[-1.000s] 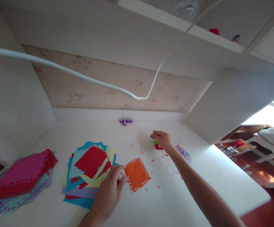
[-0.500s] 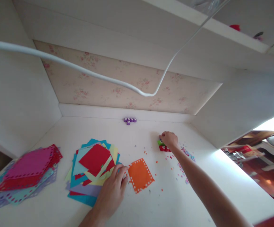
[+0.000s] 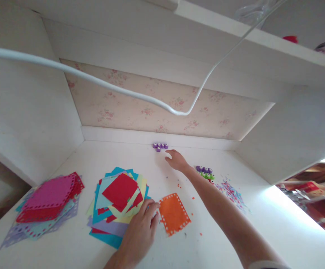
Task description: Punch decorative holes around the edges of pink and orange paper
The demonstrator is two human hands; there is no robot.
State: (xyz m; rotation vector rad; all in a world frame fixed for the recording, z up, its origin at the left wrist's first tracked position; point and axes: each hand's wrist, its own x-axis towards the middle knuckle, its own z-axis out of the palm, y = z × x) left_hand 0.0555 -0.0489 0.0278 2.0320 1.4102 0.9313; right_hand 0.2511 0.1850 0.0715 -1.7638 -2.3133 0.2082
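My right hand [image 3: 176, 160] reaches over the back of the white table, thumb and fingers apart with nothing between them. Just beyond its fingertips, a small group of purple craft hole punches [image 3: 160, 146] stands by the back edge. My left hand [image 3: 144, 226] rests with loosely bent fingers between a pile of coloured paper sheets [image 3: 106, 233] and an orange paper square [image 3: 175, 215]; it holds nothing that I can see. Small holes run along the orange square's edges. Right of it, partly behind my right forearm, stand rows of purple, green and red punches [image 3: 206, 175].
A stack of hole-edged sheets [image 3: 49, 192], pink on top, lies at the left. Paper confetti [image 3: 231, 194] is scattered at the right, and orange bits surround the square. A white cable [image 3: 134, 95] hangs across the view beneath a shelf [image 3: 218, 20].
My right hand has left the green and red punches and moved leftward and back to the purple group. A purple row now shows behind the green one. My left hand stays beside the orange square.
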